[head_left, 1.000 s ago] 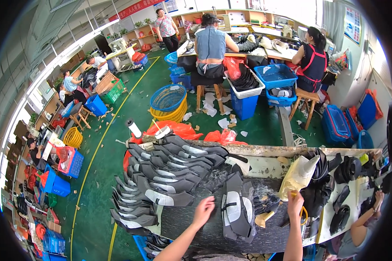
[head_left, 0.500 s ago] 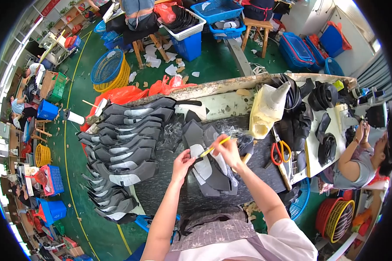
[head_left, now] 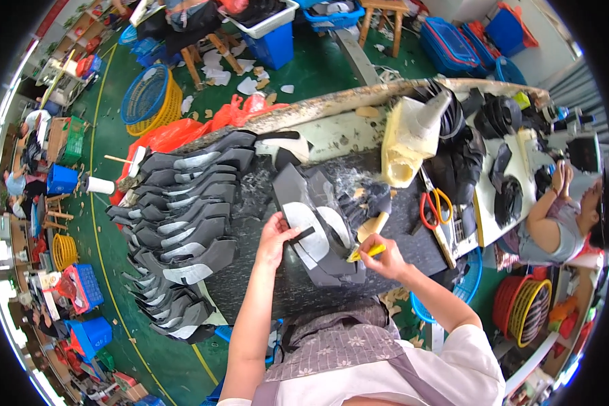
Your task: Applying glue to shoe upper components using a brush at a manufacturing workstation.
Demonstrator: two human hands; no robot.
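Dark grey foam cut pieces (head_left: 329, 255) with white patches lie fanned in a small stack on the black work surface. My left hand (head_left: 272, 240) is at the left edge of the stack, thumb and fingers closed on a short black strip (head_left: 306, 234) that crosses the upper white oval patch (head_left: 303, 220). My right hand (head_left: 384, 259) grips a thin yellow-handled brush (head_left: 368, 252) at the stack's lower right side. The brush tip points left toward the grey pieces; whether it touches them I cannot tell.
Rows of similar grey and white pieces (head_left: 193, 223) overlap on the left. A glue-crusted, cream-coloured container (head_left: 402, 145) stands at the back, with orange-handled scissors (head_left: 434, 206) to its right. Black pieces (head_left: 463, 172) are heaped beyond. Another person (head_left: 555, 216) sits at the right.
My right hand has moved right and toward me with the brush, away from the white patch. My left hand stays at the strip, while the whole view has shifted slightly.
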